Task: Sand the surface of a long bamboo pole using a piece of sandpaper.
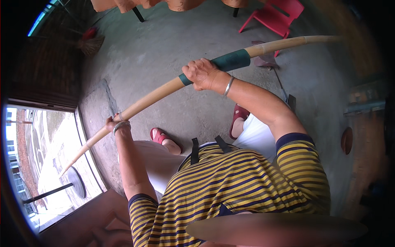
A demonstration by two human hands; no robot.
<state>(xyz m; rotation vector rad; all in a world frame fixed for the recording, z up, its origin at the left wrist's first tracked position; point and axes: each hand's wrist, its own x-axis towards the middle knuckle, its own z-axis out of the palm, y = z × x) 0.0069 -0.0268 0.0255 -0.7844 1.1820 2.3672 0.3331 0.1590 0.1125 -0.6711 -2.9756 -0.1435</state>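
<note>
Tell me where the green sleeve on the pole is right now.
In the head view, the green sleeve is above the picture's centre, around the long pole, with the right hand gripping across it nearer its left end.

Room over concrete floor (144, 53) beyond pole (162, 92); red chair (273, 24) obstructs far right.

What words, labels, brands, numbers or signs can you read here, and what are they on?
There are none that I can read.
Pole: rings only, no lettering visible.
Green wrap: plain on the side that shows.
Shirt: stripes only.
Orange cloth: small curly marks, too unclear to call writing.
Bright doorway: too washed out to tell whether any signs stand outside.
</note>
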